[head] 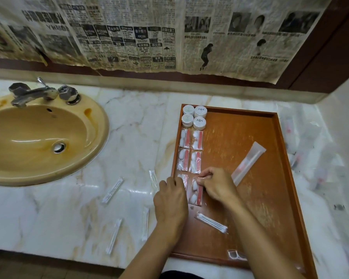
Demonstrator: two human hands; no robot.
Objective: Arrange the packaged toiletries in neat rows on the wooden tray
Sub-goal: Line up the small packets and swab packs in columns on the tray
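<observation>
The wooden tray (270, 178) lies on the marble counter. Along its left side stand several round white soaps (194, 117), then two columns of clear packets with red strips and white cotton (190, 151). My left hand (170, 195) lies over the front-left packet, fingers curled down on it. My right hand (214, 185) pinches the top edge of the front-right packet (196, 193). A toothbrush packet (248, 163) lies diagonally mid-tray. A cotton-swab packet (212, 222) lies near the front, and a small clear packet (236, 255) sits at the front edge.
Several thin cotton-swab packets (113, 190) lie scattered on the counter (129, 127) left of the tray. A yellow sink (38, 141) with a tap (32, 93) is at far left. More clear packets (310, 154), blurred, lie right of the tray. Newspaper covers the wall behind.
</observation>
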